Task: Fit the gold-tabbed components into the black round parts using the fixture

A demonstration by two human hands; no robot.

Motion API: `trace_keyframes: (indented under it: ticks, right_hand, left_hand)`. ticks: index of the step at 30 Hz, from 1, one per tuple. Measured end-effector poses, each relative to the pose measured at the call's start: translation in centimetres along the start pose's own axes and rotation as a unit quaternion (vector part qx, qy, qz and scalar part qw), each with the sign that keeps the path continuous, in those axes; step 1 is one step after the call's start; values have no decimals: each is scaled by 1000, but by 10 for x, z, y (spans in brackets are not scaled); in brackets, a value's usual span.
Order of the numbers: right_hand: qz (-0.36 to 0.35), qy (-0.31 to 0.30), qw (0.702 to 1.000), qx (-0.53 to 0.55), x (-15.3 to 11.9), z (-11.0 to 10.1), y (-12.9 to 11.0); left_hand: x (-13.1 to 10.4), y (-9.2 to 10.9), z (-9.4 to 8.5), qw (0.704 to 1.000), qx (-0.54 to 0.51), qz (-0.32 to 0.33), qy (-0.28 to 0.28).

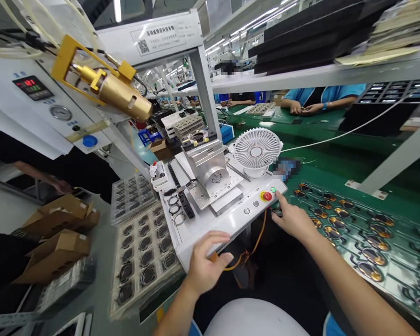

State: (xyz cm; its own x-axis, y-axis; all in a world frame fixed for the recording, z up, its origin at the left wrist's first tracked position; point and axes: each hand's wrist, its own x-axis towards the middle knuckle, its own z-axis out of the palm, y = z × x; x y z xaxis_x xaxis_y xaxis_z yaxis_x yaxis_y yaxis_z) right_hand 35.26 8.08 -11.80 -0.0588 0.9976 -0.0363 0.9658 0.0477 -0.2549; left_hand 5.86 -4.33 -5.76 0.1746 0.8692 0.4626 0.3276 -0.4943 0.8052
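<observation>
My right hand (294,223) is at the right end of the white machine's front panel (227,224). Its index finger is stretched out to the edge of a green-lit button (273,190), beside a red emergency-stop knob (267,196); nothing shows in its grip. My left hand (208,263) rests near the panel's front edge, thumb and fingers apart, holding nothing. Behind the panel stands a silver metal fixture (210,163) with a small dark part (198,137) on top. A gold cylindrical head (126,97) hangs above and left of it.
A white fan (257,149) stands behind the panel. Trays of round dark parts (145,256) lie left. On the right, a clear tray (402,233) holds orange-filmed round parts. Several black rings (174,209) lie on the machine base. Cardboard boxes (56,252) sit far left. Co-workers' hands (304,109) show beyond.
</observation>
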Motion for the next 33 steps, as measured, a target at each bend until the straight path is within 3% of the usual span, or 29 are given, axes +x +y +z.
trace_keyframes:
  ticks: [3,7,19,24,26,29,31,33]
  right_hand:
    - [-6,0,1000,11,-2,3,0]
    - [-1,14,998,59,-1,1,4]
    - [17,27,999,32,1,-4,-8]
    - [14,6,994,109,-9,-22,1]
    - [-47,-14,966,253,-29,-17,-2]
    - [-155,-46,873,460,-70,8,-21]
    - [-183,-46,838,512,-94,27,-38]
    - [-191,-34,826,529,-111,40,-54]
  left_hand:
    - [-34,-14,30,992,-26,-118,-39]
    - [-52,-20,43,981,-33,-171,-85]
    - [-51,-30,51,969,-40,-210,-121]
    - [-49,-37,56,943,-141,-281,-110]
    - [-48,-40,60,917,-226,-321,-75]
    - [-48,-42,69,870,-354,-340,-41]
    - [-50,-43,74,846,-413,-335,-33]
    - [-52,-45,77,831,-443,-335,-20]
